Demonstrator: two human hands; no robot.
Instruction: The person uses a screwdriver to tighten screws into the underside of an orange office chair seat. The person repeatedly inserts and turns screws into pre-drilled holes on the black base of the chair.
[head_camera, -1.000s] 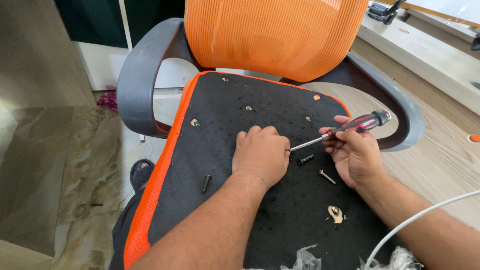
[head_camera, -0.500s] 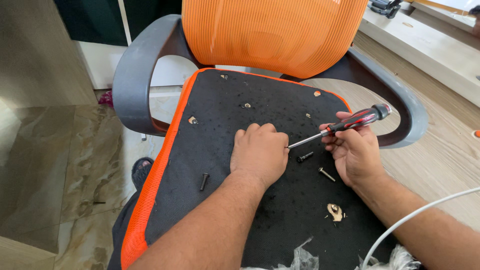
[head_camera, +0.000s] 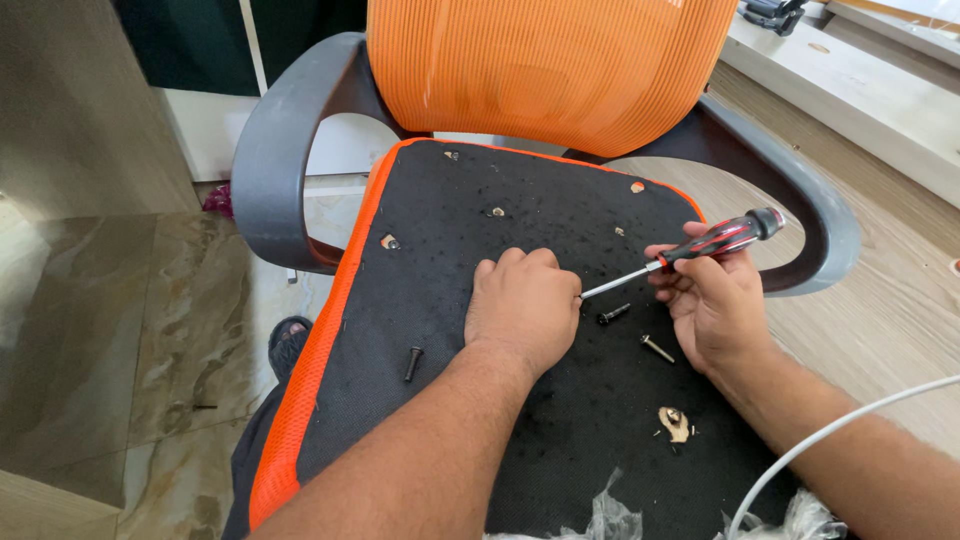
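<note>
Right hand (head_camera: 715, 305) grip pinches red-and-black-handled screwdriver (head_camera: 700, 250); long axis slants, tip down-left toward left hand (head_camera: 522, 305), its grip pressed flat on black fabric seat underside (head_camera: 450, 260). Loose black bolt (head_camera: 613, 313) just below shaft.

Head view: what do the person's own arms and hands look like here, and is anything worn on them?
Both forearms enter from the bottom edge and are bare: no sleeve shows as far as the frame reaches. The left hand and the right hand wear no gloves, and no watch, ring or band is visible on either. The forearms show fine hair. No markings can be made out.
</note>
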